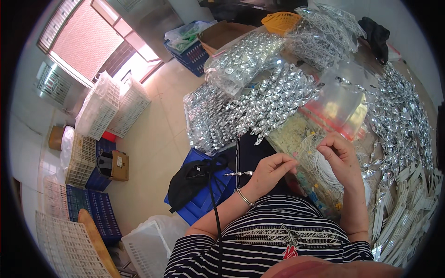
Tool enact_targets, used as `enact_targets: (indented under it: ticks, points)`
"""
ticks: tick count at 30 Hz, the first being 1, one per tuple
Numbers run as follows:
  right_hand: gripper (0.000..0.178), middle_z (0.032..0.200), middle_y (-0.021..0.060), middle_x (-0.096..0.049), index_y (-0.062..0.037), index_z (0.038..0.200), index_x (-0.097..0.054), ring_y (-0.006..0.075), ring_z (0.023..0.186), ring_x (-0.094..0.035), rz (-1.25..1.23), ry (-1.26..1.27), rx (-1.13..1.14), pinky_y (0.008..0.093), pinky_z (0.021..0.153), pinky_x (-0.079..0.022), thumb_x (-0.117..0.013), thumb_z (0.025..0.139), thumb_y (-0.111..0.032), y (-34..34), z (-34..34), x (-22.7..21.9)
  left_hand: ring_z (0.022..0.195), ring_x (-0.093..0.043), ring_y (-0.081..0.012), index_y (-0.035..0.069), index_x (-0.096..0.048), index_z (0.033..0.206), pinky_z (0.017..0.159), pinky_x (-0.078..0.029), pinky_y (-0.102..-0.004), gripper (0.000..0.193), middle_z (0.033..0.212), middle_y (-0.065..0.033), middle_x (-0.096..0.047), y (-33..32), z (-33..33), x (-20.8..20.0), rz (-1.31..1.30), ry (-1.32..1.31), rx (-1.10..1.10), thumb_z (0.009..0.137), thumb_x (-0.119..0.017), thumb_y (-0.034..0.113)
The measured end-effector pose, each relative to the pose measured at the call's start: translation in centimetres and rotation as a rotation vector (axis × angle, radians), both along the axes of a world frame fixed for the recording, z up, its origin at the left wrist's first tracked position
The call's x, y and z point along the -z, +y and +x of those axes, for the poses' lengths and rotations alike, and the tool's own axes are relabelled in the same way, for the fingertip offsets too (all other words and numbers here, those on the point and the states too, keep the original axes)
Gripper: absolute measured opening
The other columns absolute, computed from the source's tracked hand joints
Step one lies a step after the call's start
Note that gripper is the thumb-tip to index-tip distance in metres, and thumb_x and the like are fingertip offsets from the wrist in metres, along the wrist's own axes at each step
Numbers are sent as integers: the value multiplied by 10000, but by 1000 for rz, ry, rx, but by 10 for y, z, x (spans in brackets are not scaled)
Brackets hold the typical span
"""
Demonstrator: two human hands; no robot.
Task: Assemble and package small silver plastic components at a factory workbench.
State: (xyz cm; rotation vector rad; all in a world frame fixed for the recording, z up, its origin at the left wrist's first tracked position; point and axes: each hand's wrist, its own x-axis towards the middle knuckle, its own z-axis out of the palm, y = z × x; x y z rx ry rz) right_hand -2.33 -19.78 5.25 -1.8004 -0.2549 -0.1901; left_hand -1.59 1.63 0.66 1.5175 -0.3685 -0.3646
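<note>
The left hand (270, 173) has its fingers (282, 159) pinched together, a twisted silver strip (238, 173) beside its wrist; the right hand (342, 161), fingers likewise together, is near white string (317, 172); what either grips is unclear.

thread (316, 170) between left hand (273, 172) and right hand (341, 156), crates (103, 211) left, strips (402, 113) right

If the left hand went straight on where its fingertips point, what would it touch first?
Probably the bundle of white string, just right of the left hand in the picture, though depth is unclear and the hand might pass above it.
</note>
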Motion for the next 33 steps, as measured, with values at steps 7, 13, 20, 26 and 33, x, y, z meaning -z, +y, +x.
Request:
enact_targets:
  ticks: [7,13,20,26,33]
  points:
    - [38,781,28,-531,-12,803,-599,112,703,-496,-65,-52,-44,237,634,-401,-632,804,-32,14,-5,-4,815,-617,-108,-21,-630,973,768,-484,-233,144,856,-61,-663,-12,7,-12,-46,-19,72,900,-556,79]
    - [30,794,26,-528,-14,803,-604,114,717,-496,-52,-34,-50,236,643,-400,-631,797,-23,15,-13,-3,813,-616,-102,-17,-628,974,760,-486,-227,141,857,-53,-662,-19,1,-15,-78,20,75,899,-559,80]
    - [37,756,34,-538,-14,796,-603,115,706,-505,-72,-28,-9,237,632,-400,-633,796,-34,12,-12,4,741,-582,-77,3,-630,914,694,-463,-215,121,790,-17,-634,-23,1,-14,-35,77,14,898,-568,105]
    - [71,776,19,-545,-4,813,-603,97,712,-501,-22,-8,15,231,637,-398,-613,831,-71,7,2,4,717,-577,-75,-14,-626,923,684,-460,-195,118,773,-29,-629,-18,7,-17,-144,70,-111,898,-562,82]
    - [100,850,0,-532,-10,905,-625,72,756,-490,107,95,-82,207,668,-392,-572,882,-92,6,-1,10,716,-589,-97,-26,-619,950,697,-472,-207,131,775,-47,-627,-19,4,-16,-130,49,-109,899,-559,78]
